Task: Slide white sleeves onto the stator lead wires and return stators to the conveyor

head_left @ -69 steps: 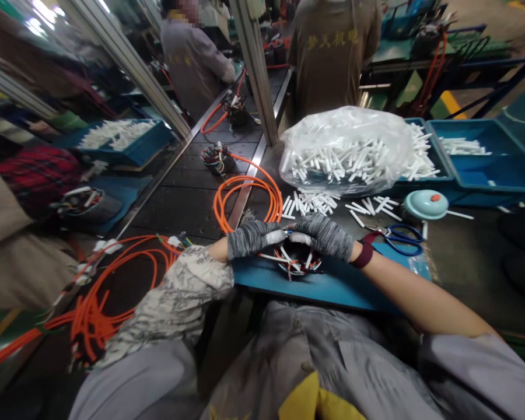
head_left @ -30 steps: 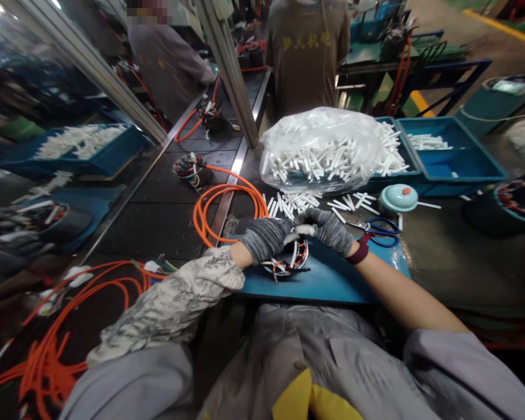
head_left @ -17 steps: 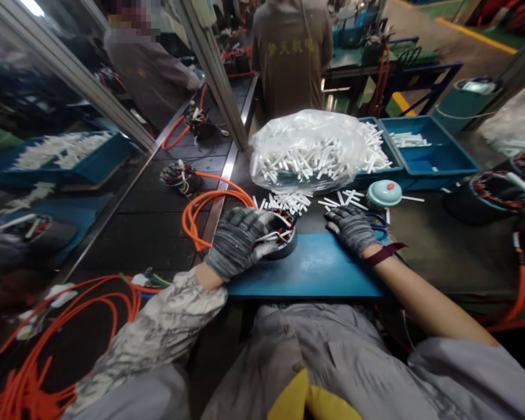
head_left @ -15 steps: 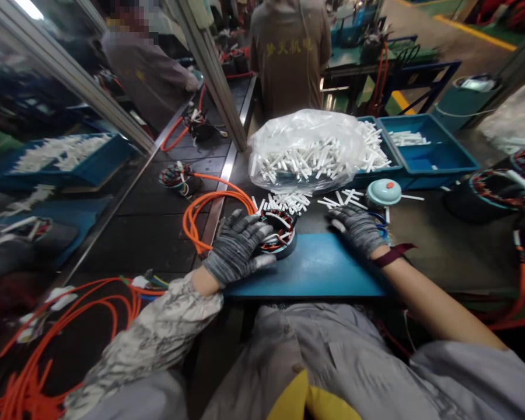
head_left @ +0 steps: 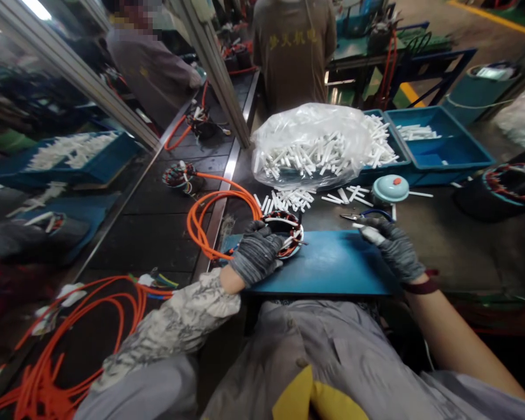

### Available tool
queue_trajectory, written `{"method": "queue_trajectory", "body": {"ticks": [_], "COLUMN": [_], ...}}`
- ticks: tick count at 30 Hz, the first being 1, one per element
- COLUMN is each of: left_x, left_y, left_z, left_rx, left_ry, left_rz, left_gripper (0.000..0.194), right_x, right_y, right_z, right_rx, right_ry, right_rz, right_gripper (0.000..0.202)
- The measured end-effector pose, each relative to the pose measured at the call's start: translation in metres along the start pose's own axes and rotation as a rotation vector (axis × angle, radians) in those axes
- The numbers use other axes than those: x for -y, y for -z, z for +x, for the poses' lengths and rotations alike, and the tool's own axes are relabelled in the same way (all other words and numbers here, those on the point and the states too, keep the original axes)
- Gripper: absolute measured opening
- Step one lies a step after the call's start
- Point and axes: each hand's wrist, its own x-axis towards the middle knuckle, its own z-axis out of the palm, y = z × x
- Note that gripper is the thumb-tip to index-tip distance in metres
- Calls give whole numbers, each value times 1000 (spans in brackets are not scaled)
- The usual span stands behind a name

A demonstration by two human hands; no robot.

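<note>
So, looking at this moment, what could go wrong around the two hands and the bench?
The scissors lie close by the right hand, so a fingertip might catch on a blade.

Loops of orange cable lie across the metal strip and run toward the left hand at the wire ring; they could snag if the ring is shifted.

Loose white tubes beside the plastic bag might get knocked about.

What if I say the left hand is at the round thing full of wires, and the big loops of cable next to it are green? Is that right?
Not quite: the loops of cable are orange, not green, as the head view shows. The rest is right: the left hand is at the round thing full of wires, with the loops next to it.
</note>
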Motion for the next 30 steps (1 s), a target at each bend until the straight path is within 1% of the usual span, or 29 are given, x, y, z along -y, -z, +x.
{"method": "queue_trajectory", "body": {"ticks": [2, 4, 6, 8, 11, 13, 16, 18, 21, 23, 24, 27, 28, 30], "left_x": [-6, -7, -5, -3, -3, -4, -4, -4, -3, -2, -1, 5, 9, 17], "left_y": [0, 0, 2, 5, 11, 13, 11, 8, 2, 1, 1, 6, 8, 13], "left_z": [5, 8, 6, 1, -7, -10, -13, -15, -16, -13, -11, -1, 2, 10], "left_rx": [37, 38, -8, -98, -236, -293, -361, -391, -360, -317, -300, -234, -204, -140], "left_ry": [54, 99, 98, 84, 71, 49, -4, -16, 26, 51, 49, 8, -10, -66], "left_rz": [-50, -92, -147, -217, -287, -287, -260, -226, -175, -161, -165, -232, -273, -367], "left_gripper": [61, 66, 64, 57, 37, 28, 25, 25, 25, 27, 28, 33, 35, 36], "right_x": [12, 24, 34, 39, 39, 38, 38, 38, 37, 35, 34, 35, 36, 38], "right_y": [-24, -47, -64, -76, -84, -86, -88, -89, -92, -97, -100, -106, -106, -101], "right_z": [-3, -6, -10, -14, -19, -22, -28, -32, -36, -33, -29, -13, -5, 10], "right_rx": [75, 125, 147, 121, 75, 99, 156, 136, 146, 177, 184, 186, 199, 266], "right_ry": [63, 97, 101, 82, 51, 29, 19, 101, 349, 492, 540, 599, 604, 626], "right_rz": [-22, -19, -21, -24, -18, -10, 4, -10, -181, -350, -430, -598, -624, -610], "right_gripper": [33, 29, 27, 27, 30, 31, 31, 28, 24, 29, 32, 39, 40, 41]}}
